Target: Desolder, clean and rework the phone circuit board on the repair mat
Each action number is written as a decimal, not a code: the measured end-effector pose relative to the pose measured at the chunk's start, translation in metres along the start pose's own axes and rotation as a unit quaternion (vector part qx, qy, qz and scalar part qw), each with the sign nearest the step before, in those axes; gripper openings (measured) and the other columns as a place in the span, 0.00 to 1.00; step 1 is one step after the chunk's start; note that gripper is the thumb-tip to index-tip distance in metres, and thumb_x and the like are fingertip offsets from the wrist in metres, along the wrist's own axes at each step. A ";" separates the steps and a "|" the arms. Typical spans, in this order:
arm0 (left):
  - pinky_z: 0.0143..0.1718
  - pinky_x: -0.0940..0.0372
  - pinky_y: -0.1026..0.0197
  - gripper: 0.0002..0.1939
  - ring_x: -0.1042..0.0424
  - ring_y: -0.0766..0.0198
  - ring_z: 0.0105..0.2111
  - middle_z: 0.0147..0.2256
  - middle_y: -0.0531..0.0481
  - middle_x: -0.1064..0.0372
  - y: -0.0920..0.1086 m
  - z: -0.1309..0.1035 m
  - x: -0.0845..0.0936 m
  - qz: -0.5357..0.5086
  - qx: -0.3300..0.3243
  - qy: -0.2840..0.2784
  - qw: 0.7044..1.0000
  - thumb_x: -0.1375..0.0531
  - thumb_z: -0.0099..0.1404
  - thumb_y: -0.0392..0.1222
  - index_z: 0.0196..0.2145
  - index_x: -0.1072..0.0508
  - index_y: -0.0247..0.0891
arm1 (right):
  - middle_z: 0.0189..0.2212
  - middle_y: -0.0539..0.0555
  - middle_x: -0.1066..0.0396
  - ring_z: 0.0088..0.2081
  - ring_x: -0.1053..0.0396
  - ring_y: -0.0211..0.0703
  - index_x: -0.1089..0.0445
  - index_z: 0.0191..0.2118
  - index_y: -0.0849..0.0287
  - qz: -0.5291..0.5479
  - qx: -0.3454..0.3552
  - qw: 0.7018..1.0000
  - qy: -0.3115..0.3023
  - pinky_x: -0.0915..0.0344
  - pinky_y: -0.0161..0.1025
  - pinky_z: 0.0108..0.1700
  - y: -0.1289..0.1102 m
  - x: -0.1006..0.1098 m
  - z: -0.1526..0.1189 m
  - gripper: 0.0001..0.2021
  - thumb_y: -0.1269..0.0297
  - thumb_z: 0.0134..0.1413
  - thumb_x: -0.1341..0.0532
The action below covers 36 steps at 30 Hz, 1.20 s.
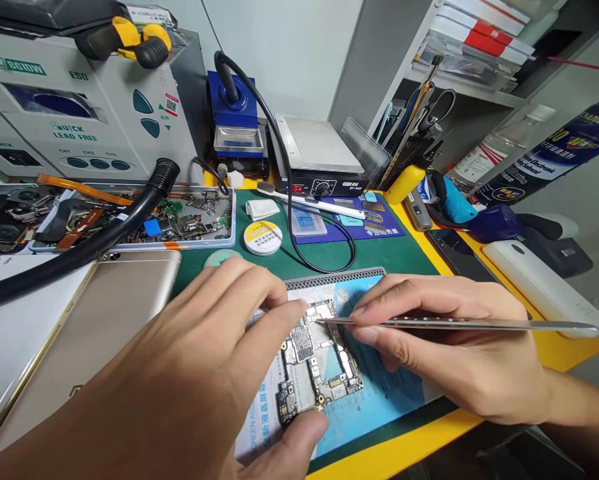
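Note:
A phone circuit board point(304, 383) lies on a blue and white printed sheet point(379, 393). My left hand point(194, 353) spans its left side, the index fingertip at the top edge and the thumb by the bottom corner, steadying it between them. Slim metal tweezers point(429, 324) are pinched between the thumb and fingers of my right hand point(464, 347). They lie nearly level, their fine tip pointing left onto the upper part of the board, above a dark chip area point(302, 341). The left hand covers part of the board's left side.
A hot air station point(79, 127) with a black hose point(129, 213) stands at the left. Beneath the hose is a tray of boards point(199, 223). A heating plate point(319, 150), round tin point(262, 238) and brush point(319, 201) sit behind. Bottles point(499, 153) line the right.

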<state>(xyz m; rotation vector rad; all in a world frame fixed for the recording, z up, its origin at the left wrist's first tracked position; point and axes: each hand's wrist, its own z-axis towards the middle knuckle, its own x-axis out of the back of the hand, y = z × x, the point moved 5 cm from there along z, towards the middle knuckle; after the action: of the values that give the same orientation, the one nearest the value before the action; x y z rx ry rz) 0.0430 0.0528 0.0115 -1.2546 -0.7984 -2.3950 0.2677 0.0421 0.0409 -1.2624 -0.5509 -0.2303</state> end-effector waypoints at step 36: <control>0.47 0.35 0.48 0.21 0.31 0.49 0.49 0.51 0.45 0.31 -0.004 -0.002 -0.003 -0.015 -0.029 0.011 0.999 0.34 0.70 0.50 0.57 0.26 0.42 | 0.31 0.52 0.14 0.22 0.23 0.33 0.13 0.37 0.60 0.001 0.009 1.000 0.009 0.26 0.28 0.26 -0.001 0.000 0.003 0.04 0.75 0.62 0.25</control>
<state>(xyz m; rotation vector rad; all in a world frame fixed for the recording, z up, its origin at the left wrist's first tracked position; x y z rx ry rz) 0.0414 0.0553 0.0064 -1.2446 -0.7523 -2.4669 0.2666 0.0443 0.0428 -1.2412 -0.5357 -0.2347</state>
